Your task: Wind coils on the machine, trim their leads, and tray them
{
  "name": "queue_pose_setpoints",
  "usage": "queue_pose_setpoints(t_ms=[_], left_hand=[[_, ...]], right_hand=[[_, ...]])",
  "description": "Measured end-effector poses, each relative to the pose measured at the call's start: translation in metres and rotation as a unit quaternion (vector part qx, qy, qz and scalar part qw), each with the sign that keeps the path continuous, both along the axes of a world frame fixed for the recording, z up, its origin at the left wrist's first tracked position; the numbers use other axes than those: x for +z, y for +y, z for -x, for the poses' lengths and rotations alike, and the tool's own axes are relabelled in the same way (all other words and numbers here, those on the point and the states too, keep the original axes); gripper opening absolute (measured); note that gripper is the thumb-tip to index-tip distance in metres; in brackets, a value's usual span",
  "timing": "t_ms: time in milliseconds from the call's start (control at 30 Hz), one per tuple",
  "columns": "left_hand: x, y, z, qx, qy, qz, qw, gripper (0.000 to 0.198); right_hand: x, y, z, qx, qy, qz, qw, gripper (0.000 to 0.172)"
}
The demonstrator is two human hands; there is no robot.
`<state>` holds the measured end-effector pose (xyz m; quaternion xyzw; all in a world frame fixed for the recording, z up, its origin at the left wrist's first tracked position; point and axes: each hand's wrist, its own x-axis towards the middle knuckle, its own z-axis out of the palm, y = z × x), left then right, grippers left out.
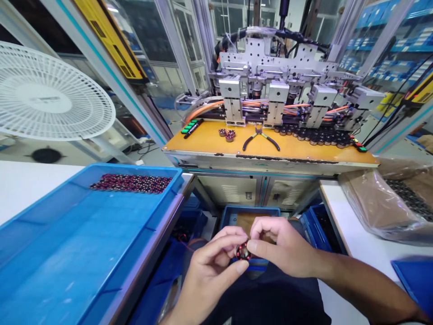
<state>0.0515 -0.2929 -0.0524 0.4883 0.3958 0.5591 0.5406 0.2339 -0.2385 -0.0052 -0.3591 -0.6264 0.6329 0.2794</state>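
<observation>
A small round motor stator [243, 251], black with red spots around an open centre, is pinched between the fingers and thumb of my left hand [216, 264]. My right hand [282, 246] is closed, its thumb and index finger at the stator's upper right edge. Whether they grip the stator itself or something tiny on it, I cannot tell. Both hands are above my lap, with a blue bin [250, 210] partly hidden behind them.
At left stands a blue tray [67, 234] with rows of stators [131, 183]. The machine's orange bench [203, 144] carries pliers [260, 139], a few stators [227, 134] and a row of black parts [314, 135]. A plastic-lined box [372, 203] is at right, a fan [50, 95] at left.
</observation>
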Motion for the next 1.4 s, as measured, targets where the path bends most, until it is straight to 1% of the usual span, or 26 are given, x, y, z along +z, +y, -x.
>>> queue_pose_setpoints(t_ms=[100,167,267,300,400,500,567,633,700,800,867,900,967,1033,1100,1200,1300,1400], left_hand=[[-0.004,-0.002,0.003,-0.032,-0.043,0.019,0.998,0.022],[-0.005,-0.004,0.006,-0.048,-0.064,0.019,0.997,0.02],[-0.003,-0.004,0.008,-0.036,-0.059,0.011,0.998,0.021],[-0.001,-0.004,0.008,-0.03,-0.047,0.01,0.998,0.021],[0.005,-0.003,0.005,-0.026,-0.009,0.011,1.0,0.021],[0.009,-0.002,0.003,-0.039,-0.005,0.018,0.999,0.022],[0.01,-0.003,0.004,-0.043,-0.017,0.028,0.999,0.022],[0.01,-0.004,0.006,-0.053,-0.04,0.042,0.997,0.024],[0.011,-0.005,0.008,-0.074,-0.066,0.071,0.993,0.025],[0.016,-0.004,0.007,-0.123,-0.091,0.115,0.982,0.026],[0.019,-0.004,0.005,-0.153,-0.09,0.126,0.976,0.028],[0.02,-0.004,0.003,-0.165,-0.081,0.127,0.975,0.028],[0.021,-0.006,0.002,-0.177,-0.068,0.127,0.974,0.026],[0.019,-0.009,0.003,-0.18,-0.071,0.126,0.973,0.024],[0.016,-0.013,0.005,-0.171,-0.088,0.127,0.973,0.026],[0.013,-0.017,0.008,-0.121,-0.1,0.13,0.979,0.03],[0.012,-0.018,0.008,-0.07,-0.098,0.112,0.986,0.03],[0.014,-0.017,0.006,-0.046,-0.071,0.068,0.994,0.03]], right_hand=[[-0.002,0.006,-0.009,0.032,0.016,0.067,0.997,0.032],[-0.003,0.01,-0.016,0.03,0.01,0.072,0.997,0.038],[-0.005,0.009,-0.023,0.007,0.02,0.082,0.996,0.044],[-0.005,0.007,-0.023,0.009,0.023,0.093,0.995,0.045],[-0.005,-0.003,-0.016,0.043,0.019,0.128,0.991,0.041],[-0.006,-0.01,-0.012,0.046,0.024,0.132,0.99,0.034],[-0.008,-0.009,-0.016,0.049,0.027,0.126,0.99,0.032],[-0.007,-0.002,-0.025,0.07,0.013,0.113,0.991,0.032],[0.0,0.009,-0.031,0.085,-0.001,0.071,0.994,0.029],[0.015,0.023,-0.028,0.111,0.0,-0.062,0.992,0.022],[0.023,0.03,-0.016,0.155,0.005,-0.14,0.978,0.024],[0.025,0.032,-0.009,0.182,0.007,-0.16,0.97,0.024],[0.025,0.036,0.003,0.231,0.012,-0.165,0.959,0.018],[0.022,0.036,0.011,0.252,0.015,-0.135,0.958,0.012],[0.019,0.033,0.014,0.224,0.01,-0.074,0.972,0.016],[0.017,0.025,0.01,0.135,-0.021,0.021,0.99,0.024],[0.02,0.017,0.003,0.075,-0.051,0.075,0.993,0.029],[0.025,0.009,-0.002,0.056,-0.061,0.103,0.991,0.034]])
